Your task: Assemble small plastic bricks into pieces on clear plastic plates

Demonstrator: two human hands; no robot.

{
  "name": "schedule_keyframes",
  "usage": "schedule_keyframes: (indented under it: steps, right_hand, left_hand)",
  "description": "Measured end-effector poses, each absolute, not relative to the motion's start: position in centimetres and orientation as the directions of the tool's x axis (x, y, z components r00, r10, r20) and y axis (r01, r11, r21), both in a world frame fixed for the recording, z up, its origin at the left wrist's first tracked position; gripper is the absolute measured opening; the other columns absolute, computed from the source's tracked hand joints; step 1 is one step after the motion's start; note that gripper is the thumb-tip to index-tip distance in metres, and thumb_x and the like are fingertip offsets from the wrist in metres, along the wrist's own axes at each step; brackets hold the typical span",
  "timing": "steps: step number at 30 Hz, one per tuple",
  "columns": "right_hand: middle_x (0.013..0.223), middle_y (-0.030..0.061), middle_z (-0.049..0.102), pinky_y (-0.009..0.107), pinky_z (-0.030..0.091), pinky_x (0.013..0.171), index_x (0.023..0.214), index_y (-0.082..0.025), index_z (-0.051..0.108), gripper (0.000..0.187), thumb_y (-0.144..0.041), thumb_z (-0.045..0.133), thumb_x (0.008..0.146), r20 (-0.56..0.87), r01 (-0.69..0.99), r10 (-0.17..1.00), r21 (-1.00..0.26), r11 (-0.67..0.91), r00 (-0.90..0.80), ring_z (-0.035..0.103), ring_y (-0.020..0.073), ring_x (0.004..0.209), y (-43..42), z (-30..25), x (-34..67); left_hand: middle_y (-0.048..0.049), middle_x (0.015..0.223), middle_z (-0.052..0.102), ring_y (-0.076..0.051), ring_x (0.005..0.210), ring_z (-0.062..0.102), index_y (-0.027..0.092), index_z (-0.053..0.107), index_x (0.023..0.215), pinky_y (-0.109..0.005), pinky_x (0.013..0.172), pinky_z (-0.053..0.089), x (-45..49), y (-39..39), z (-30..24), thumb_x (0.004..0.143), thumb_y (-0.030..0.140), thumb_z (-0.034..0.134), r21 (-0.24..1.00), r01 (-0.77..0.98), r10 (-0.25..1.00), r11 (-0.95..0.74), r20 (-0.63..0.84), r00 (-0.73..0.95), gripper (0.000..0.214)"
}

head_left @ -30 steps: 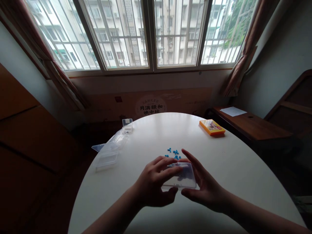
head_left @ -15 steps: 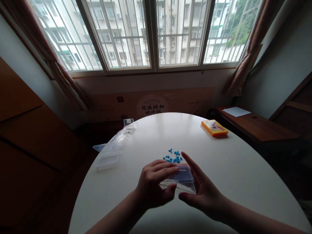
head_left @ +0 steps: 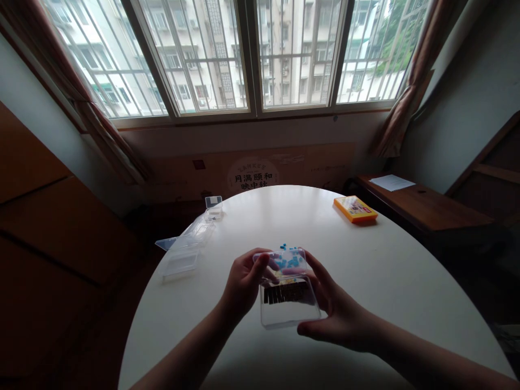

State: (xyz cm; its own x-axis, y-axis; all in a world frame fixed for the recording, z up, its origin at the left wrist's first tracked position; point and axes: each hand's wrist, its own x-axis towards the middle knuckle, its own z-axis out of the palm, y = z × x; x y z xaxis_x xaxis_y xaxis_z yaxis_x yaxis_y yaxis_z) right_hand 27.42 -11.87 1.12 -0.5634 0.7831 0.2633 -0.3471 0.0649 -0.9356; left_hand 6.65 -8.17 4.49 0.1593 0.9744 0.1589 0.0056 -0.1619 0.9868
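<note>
Open clear box (head_left: pixel 289 315), its lid (head_left: pixel 290 264) raised, held over the near part of the white table (head_left: pixel 365 276). Dark strips (head_left: pixel 285 293) lie inside the base. The left hand (head_left: pixel 244 277) pinches the lid between thumb and fingers; the right hand (head_left: pixel 333 304) is curled around the base's right side. Blue pieces (head_left: pixel 283 247) lie just beyond, partly seen through the lid. Outermost: clear cases (head_left: pixel 181 264), left; orange box (head_left: pixel 356 209), right
</note>
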Motion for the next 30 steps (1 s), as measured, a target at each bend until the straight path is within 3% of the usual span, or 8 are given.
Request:
schedule_keyframes:
  steps: [3, 9, 13, 17, 19, 23, 26, 30]
  right_hand:
    - [0.146, 0.0131, 0.043, 0.052, 0.04, 0.103, 0.151, -0.043, -0.007, 0.122, -0.013, 0.08, 0.072, 0.255, -0.345, 0.793, -0.937, 0.06, -0.554, 0.049, 0.0277, 0.128, -11.8, 1.0, 27.4]
    - [0.139, 0.0114, 0.049, 0.049, 0.04, 0.105, 0.146, -0.035, 0.032, 0.093, -0.014, 0.082, 0.07, 0.214, -0.271, 0.764, -0.961, 0.054, -0.609, 0.052, 0.0276, 0.125, -11.5, 1.5, 27.5]
    - [0.136, 0.0115, 0.052, 0.052, 0.036, 0.108, 0.145, -0.033, 0.033, 0.095, -0.016, 0.084, 0.067, 0.181, -0.26, 0.766, -0.965, 0.018, -0.616, 0.052, 0.0278, 0.125, -11.0, 1.5, 27.7]
    - [0.134, 0.0115, 0.053, 0.052, 0.036, 0.109, 0.147, -0.032, 0.03, 0.094, -0.018, 0.083, 0.07, 0.186, -0.198, 0.803, -0.976, 0.086, -0.566, 0.053, 0.0266, 0.124, -10.0, 1.8, 28.7]
    - [0.132, 0.0116, 0.054, 0.053, 0.039, 0.106, 0.148, -0.032, 0.027, 0.092, -0.021, 0.08, 0.073, 0.194, -0.136, 0.827, -0.98, 0.143, -0.527, 0.055, 0.0268, 0.121, -9.2, 2.1, 29.8]
    - [0.135, 0.0097, 0.05, 0.053, 0.043, 0.105, 0.147, -0.035, 0.029, 0.086, -0.024, 0.076, 0.075, 0.275, 0.207, 0.892, -0.908, 0.364, -0.358, 0.054, 0.028, 0.121, -7.1, 2.4, 32.3]
    - [0.137, 0.0094, 0.049, 0.052, 0.046, 0.102, 0.148, -0.035, 0.028, 0.085, -0.021, 0.071, 0.076, 0.35, 0.49, 0.874, -0.728, 0.48, -0.337, 0.053, 0.0295, 0.121, -5.8, 2.2, 33.8]
    - [0.141, 0.01, 0.044, 0.05, 0.049, 0.1, 0.15, -0.034, 0.025, 0.082, -0.011, 0.06, 0.079, 0.379, 0.614, 0.823, -0.548, 0.568, -0.424, 0.053, 0.029, 0.121, -5.0, 1.9, 34.5]
  left_hand:
    - [-0.0024, 0.069, 0.062, -0.013, 0.048, 0.06, 0.012, 0.064, 0.09, -0.02, 0.043, 0.043, 7.0, -7.9, 4.4, 0.082, 0.063, 0.057, 0.996, -0.06, 0.992, -0.066, 0.071, 0.099, 0.051]
    - [-0.0002, 0.081, 0.063, -0.008, 0.042, 0.053, 0.018, 0.051, 0.122, -0.019, 0.039, 0.04, 7.5, -7.8, 4.2, 0.083, 0.051, 0.061, 0.981, -0.196, 1.0, 0.013, -0.01, 0.017, 0.052]
    - [-0.0012, 0.087, 0.063, -0.007, 0.045, 0.053, 0.019, 0.045, 0.127, -0.019, 0.042, 0.042, 7.6, -7.8, 3.9, 0.085, 0.048, 0.059, 0.985, -0.171, 1.0, 0.001, 0.003, 0.025, 0.053]
    - [-0.0089, 0.1, 0.062, -0.017, 0.07, 0.064, 0.017, 0.044, 0.132, -0.026, 0.053, 0.052, 6.9, -7.3, 3.3, 0.087, 0.058, 0.051, 0.998, -0.036, 0.996, -0.055, 0.058, 0.066, 0.062]
    - [-0.0144, 0.111, 0.061, -0.025, 0.092, 0.065, 0.015, 0.043, 0.136, -0.035, 0.068, 0.057, 6.1, -6.9, 2.8, 0.089, 0.062, 0.045, 0.977, 0.138, 0.983, -0.163, 0.149, 0.104, 0.066]
    - [-0.0195, 0.145, 0.044, -0.035, 0.133, 0.041, 0.017, 0.033, 0.148, -0.054, 0.109, 0.035, 4.6, -6.0, 1.7, 0.087, 0.062, 0.052, 0.685, 0.605, 0.911, -0.406, 0.25, 0.328, 0.078]
    - [-0.0202, 0.157, 0.024, -0.038, 0.145, 0.021, 0.013, 0.023, 0.153, -0.057, 0.116, 0.021, 4.5, -5.7, 0.9, 0.079, 0.07, 0.055, 0.469, 0.758, 0.878, -0.452, 0.088, 0.47, 0.098]
    - [-0.0184, 0.16, 0.014, -0.036, 0.147, 0.01, 0.013, 0.016, 0.154, -0.055, 0.118, 0.01, 5.4, -5.8, 0.3, 0.074, 0.078, 0.052, 0.294, 0.822, 0.846, -0.489, -0.071, 0.529, 0.11]
